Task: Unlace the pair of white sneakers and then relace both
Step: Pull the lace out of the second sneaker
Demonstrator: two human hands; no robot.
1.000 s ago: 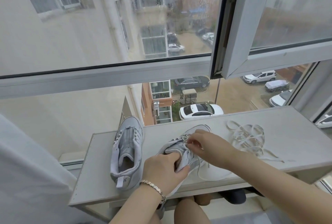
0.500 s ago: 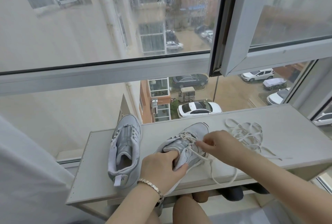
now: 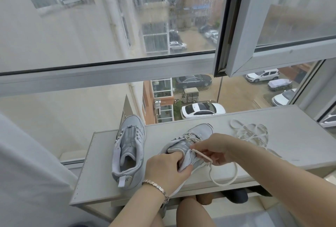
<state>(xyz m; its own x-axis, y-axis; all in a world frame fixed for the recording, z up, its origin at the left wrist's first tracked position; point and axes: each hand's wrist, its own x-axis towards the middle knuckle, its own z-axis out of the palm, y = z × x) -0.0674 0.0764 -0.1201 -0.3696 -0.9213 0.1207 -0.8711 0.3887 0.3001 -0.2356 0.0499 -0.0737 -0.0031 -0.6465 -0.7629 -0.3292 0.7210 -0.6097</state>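
Here the right hand (image 3: 217, 147) has its grip closed on a lace (image 3: 201, 154). Thumb and fingertips pinch the cord just beside the upper eyelets on the right side of the nearer sneaker (image 3: 195, 134). From that pinch the lace drops in a slack loop that lies on the front part of the worktop (image 3: 291, 135) and curves back up toward the hand. Further forward, the same cord crosses the sneaker's front eyelets in a few passes.

The left hand (image 3: 166, 169) grips the same sneaker at its opening. Its fingers are curled down inside over the tongue and collar, and the thumb is pressed against the outer side near the heel. A thin metal bracelet (image 3: 157, 188) sits on that wrist. The sneaker lies on the worktop, toe pointing away toward the glass and angled a little to the right.

To its left stands the second sneaker (image 3: 128, 152). It is upright with the toe away, no lace shows in its eyelets, and it is apart from the first. To the right of the hands a loose lace (image 3: 251, 133) lies in a tangled heap on the worktop, near the right hand's wrist but not touching the shoes.

Beyond the worktop is a window (image 3: 109, 74) with rain-streaked glass. Below it a white car (image 3: 201, 109) is parked among others. Pale fabric (image 3: 27, 172) fills the lower left.
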